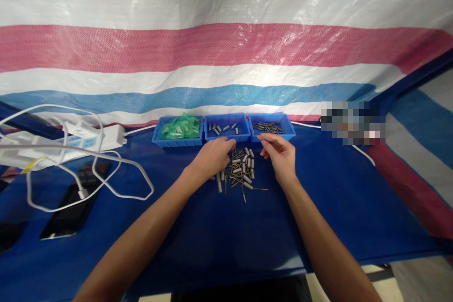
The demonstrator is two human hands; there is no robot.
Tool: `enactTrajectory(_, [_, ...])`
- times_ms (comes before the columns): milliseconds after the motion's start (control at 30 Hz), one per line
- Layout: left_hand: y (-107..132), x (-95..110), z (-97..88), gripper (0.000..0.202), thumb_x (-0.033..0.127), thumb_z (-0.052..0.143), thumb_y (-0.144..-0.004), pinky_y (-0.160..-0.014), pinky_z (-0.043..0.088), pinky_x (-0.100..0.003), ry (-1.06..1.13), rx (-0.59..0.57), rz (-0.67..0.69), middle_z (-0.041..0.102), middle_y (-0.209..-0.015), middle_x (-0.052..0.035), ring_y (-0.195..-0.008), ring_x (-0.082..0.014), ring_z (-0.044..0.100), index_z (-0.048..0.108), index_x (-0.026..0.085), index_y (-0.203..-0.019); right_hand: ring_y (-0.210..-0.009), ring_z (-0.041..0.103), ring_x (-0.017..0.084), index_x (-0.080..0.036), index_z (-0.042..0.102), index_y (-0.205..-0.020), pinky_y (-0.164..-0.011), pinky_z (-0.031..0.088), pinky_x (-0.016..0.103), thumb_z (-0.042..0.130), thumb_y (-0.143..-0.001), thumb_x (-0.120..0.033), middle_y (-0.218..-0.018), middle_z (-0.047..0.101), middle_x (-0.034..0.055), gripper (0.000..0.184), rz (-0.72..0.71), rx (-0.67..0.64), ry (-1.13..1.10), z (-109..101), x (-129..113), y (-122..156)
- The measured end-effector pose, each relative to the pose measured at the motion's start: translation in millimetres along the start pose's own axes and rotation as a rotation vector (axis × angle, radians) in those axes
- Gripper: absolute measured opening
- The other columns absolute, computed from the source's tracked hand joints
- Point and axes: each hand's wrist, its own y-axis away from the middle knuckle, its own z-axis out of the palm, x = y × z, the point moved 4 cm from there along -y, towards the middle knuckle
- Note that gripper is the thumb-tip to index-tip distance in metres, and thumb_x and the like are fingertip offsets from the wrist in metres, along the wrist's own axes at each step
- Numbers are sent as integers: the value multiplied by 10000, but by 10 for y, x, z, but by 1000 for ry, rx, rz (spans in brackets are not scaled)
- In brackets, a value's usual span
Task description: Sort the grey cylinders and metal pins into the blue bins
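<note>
A mixed pile of small grey metal cylinders (237,170) and thin gold-coloured pins like small drill bits (261,189) lies on the dark blue tabletop. At the pile's upper left edge is my left hand (215,155), its fingers curled together; whatever is between them is hidden. My right hand (282,155) hovers just right of the pile with thumb and forefinger pinched close, and I cannot make out anything in them. Behind the hands, a blue bin (226,138) contains several cylinders. To its right, another blue bin (290,135) contains gold-coloured pins.
A third blue bin (177,142) at the left has green plastic packets (180,127) in it. Farther left lie a white power strip (113,137), looping white cables (143,170) and a black phone (67,217). A striped tarp (212,47) hangs behind the table.
</note>
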Motion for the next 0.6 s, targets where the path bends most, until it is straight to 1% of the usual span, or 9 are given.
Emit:
enactTrajectory(67, [-8,27,-66,292,20,545,-815,-730,511,-308,90,35,49,652,-909,-77,-781,-210,640,698,171,-1012,-556,609,124,-217,775,-984,-510,478,285,790,-835,-354,-982,804,55,203,7,-12,-17,15,-4,2])
enactTrajectory(167, [-10,72,-171,275,40,533,-856,-738,522,-287,256,80,140,617,-943,-64,-781,-173,618,706,168,-1027,-549,612,133,-220,771,-987,-515,480,287,800,-820,-366,-925,805,50,224,29,-67,-30,52,-6,12])
enactTrajectory(300, [4,109,-226,318,35,489,-917,-837,545,-303,388,133,237,589,-1033,-63,-893,-164,617,708,195,-1084,-571,627,143,-230,769,-1029,-536,491,290,778,-838,-388,-910,802,46,248,40,-160,-13,107,-6,39])
enactTrajectory(367, [6,114,-213,312,40,496,-931,-865,556,-317,428,143,247,586,-1069,-66,-920,-162,618,705,203,-1095,-578,633,145,-233,767,-1046,-550,498,292,770,-843,-390,-898,798,42,256,44,-192,-9,128,-5,51])
enactTrajectory(467, [-2,118,-193,257,55,540,-927,-855,580,-313,509,156,234,599,-1095,-70,-891,-143,632,705,192,-1068,-583,639,149,-237,767,-1049,-563,504,294,772,-840,-381,-877,794,35,254,60,-214,-16,148,-3,61])
enactTrajectory(600, [-21,109,-199,168,98,612,-909,-821,619,-297,656,206,182,646,-1056,-70,-866,-135,663,708,174,-1023,-586,633,145,-240,771,-1043,-566,502,292,772,-841,-366,-875,795,31,237,65,-226,-36,156,-11,64])
